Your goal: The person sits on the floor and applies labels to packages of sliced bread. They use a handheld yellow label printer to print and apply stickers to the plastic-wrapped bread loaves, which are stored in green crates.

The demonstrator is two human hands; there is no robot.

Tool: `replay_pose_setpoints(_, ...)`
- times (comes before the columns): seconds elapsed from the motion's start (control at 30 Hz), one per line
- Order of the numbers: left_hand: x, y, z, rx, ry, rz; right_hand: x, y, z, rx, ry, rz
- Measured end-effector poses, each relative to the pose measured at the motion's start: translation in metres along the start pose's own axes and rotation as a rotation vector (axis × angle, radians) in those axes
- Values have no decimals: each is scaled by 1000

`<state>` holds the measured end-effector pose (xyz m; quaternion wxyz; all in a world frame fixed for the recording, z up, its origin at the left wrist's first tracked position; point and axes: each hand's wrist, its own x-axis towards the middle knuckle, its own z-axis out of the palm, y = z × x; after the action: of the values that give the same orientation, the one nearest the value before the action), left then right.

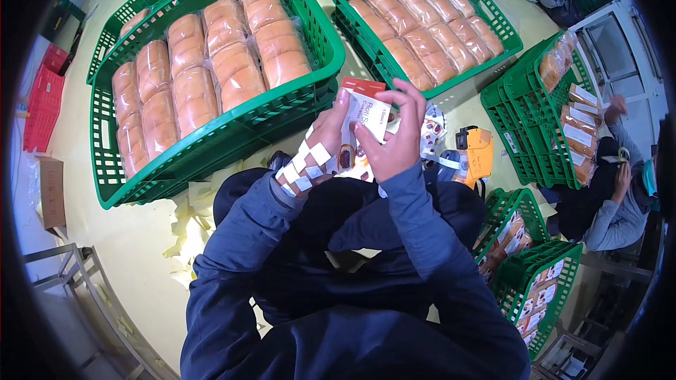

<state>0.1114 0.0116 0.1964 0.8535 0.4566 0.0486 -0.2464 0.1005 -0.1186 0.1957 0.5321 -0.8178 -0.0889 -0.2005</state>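
Observation:
In front of my lap, a red and white printed label (366, 109) with food pictures on it is between my hands. My left hand (324, 137) grips its left side with the fingers closed. Small white stickers (308, 167) are stuck in rows along the back of that hand and wrist. My right hand (396, 137) has its thumb and fingers closed on the label's right side. Just beyond my right wrist lies a round printed piece (432, 129), partly hidden. An orange-yellow handheld labeller (479, 153) is by my right knee.
A big green crate (324, 63) of wrapped bread rolls stands front left, another green crate (510, 46) front right. Stacked green crates (507, 137) and smaller crates (546, 313) of labelled packs are on the right. A seated person (620, 197) is beyond. Backing-paper scraps (190, 229) litter the floor.

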Motion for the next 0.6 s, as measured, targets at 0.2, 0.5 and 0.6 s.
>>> replay_pose_setpoints(0.2,-5,2,5,-28,-26,81,-3,16,8,446,156,270)
replay_pose_setpoints(0.5,7,-2,-8,286,311,533,4,32,-3,565,153,443)
replay_pose_setpoints(0.6,15,11,-16,133,310,595,4,80,-3,619,12,545)
